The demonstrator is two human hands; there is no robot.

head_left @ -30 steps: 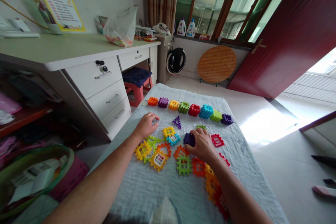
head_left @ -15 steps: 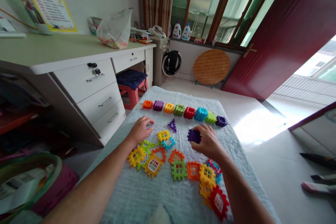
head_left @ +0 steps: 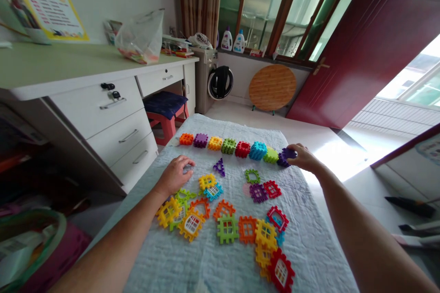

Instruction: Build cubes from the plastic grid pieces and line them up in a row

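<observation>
Blue cloth [head_left: 192, 265]: it lies under all the toy pieces. Pretend its middle is the middle of a clock, with 12 at the far end.
Right hand [head_left: 305, 158]: at 2 o'clock, by the edge of the cloth. Its thumb and fingers are pinched on a piece.
Dark purple piece [head_left: 292, 153]: in the right hand at 2 o'clock, up against the dark purple stack [head_left: 283, 161]. It is too small to tell if it sits flat.
Row of stacks [head_left: 243, 149]: bends from 11 o'clock round to 2. The colors go orange, purple, yellow, green, red, blue, light green, dark purple.
Left hand [head_left: 174, 175]: at 10 o'clock, low down. The fingers are a bit bent and the thumb is apart from them. I can't tell if it touches the cloth.
Purple triangle [head_left: 219, 167]: at 11 o'clock, near the left hand.
Green ring [head_left: 252, 176]: at 2 o'clock, near a purple square [head_left: 258, 193] and a red square [head_left: 272, 189] that lie side by side.
Messy pile [head_left: 191, 224]: at 8 o'clock, yellow, green and orange pieces, some on top of others.
Green square [head_left: 227, 230]: at 6 o'clock, next to an orange square [head_left: 247, 230].
Big red piece [head_left: 281, 271]: at 5 o'clock, beside yellow ones.
</observation>
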